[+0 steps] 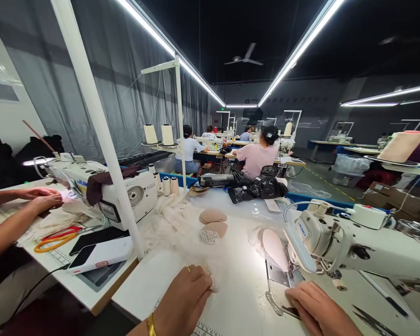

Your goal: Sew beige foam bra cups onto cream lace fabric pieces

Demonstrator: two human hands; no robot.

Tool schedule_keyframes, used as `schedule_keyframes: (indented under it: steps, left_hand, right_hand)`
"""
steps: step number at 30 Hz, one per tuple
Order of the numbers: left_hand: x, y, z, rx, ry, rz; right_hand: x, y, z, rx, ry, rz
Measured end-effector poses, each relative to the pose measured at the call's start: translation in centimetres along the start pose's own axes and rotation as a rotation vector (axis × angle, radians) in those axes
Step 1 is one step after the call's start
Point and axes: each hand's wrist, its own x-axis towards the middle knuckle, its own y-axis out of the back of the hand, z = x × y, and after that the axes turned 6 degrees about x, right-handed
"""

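Observation:
My left hand (189,296), with a ring and a gold bracelet, is closed at the edge of sheer cream lace fabric (215,270) on the white table. My right hand (318,305) has its fingers together beside the metal plate of the right sewing machine (357,238); what they hold is unclear. A looped metallic item (275,303) lies just left of those fingers. One beige oval pad (275,247) rests under the machine head. Farther back, a plain beige pad (213,215) and a partly lace-covered pad (213,233) lie on the table.
Black scissors (374,322) lie at the lower right. Black plastic bags (261,184) sit at the back edge. On the left, another person's hands (45,198) work at a second machine (133,196), near orange-handled scissors (56,242) and a white box (103,254). A white pole (98,126) rises between the tables.

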Motion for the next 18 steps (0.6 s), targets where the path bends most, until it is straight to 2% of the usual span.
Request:
schedule_keyframes:
  steps: [3,5,7,9,11,12,15,16,18]
  left_hand:
    - [0.1,-1.1,2.0,-0.197,-0.181,0.028]
    - [0.4,-1.6,3.3,-0.292,-0.322,-0.028]
    - [0.9,-1.7,3.8,-0.306,-0.360,-0.071]
    - [1.5,-1.5,3.3,-0.212,-0.218,-0.016]
    - [2.3,-1.1,1.8,-0.122,0.007,0.052]
    - [2.8,-0.7,0.8,-0.117,0.119,0.040]
    - [4.6,1.0,-2.2,-0.204,0.342,-0.084]
    - [5.1,1.8,-3.0,-0.246,0.391,-0.074]
    - [6.0,3.7,-3.9,-0.378,0.472,0.054]
  right_hand:
    - [0.5,-1.4,-4.8,0.215,-0.092,-0.138]
    - [0.8,-2.9,-7.4,0.366,-0.219,-0.191]
    - [1.1,-4.3,-9.1,0.402,-0.242,-0.193]
    - [1.5,-5.2,-9.7,0.376,-0.247,-0.164]
    - [1.6,-5.6,-9.6,0.356,-0.252,-0.136]
    - [1.6,-5.6,-9.5,0.354,-0.250,-0.129]
    - [1.4,-5.4,-9.0,0.342,-0.243,-0.130]
    - [1.3,-5.3,-9.0,0.333,-0.250,-0.135]
    - [1.5,-5.3,-9.0,0.317,-0.279,-0.148]
